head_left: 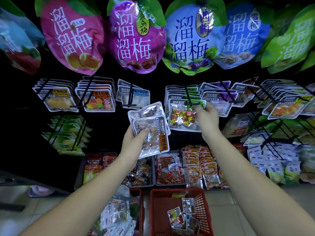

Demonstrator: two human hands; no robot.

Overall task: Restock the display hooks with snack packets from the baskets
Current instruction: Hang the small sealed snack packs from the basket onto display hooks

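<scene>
My left hand (136, 140) grips a small stack of clear snack packets (150, 130) with an orange label, held up in front of the display. My right hand (207, 116) is raised at a black hook (189, 97), its fingertips pinching the top right corner of the green-labelled candy packet (184, 114) that hangs at the front of that hook. Two red baskets stand on the floor below. The right basket (204, 201) holds a few packets. The left basket (138, 198) is piled with several packets.
Rows of black hooks carry white-edged snack packets (95, 97) left and right. Large plum bags (138, 34) hang above. Grey bins (153, 183) with red and orange packets sit on the lowest shelf. A pink slipper (39, 191) lies on the tiled floor at the left.
</scene>
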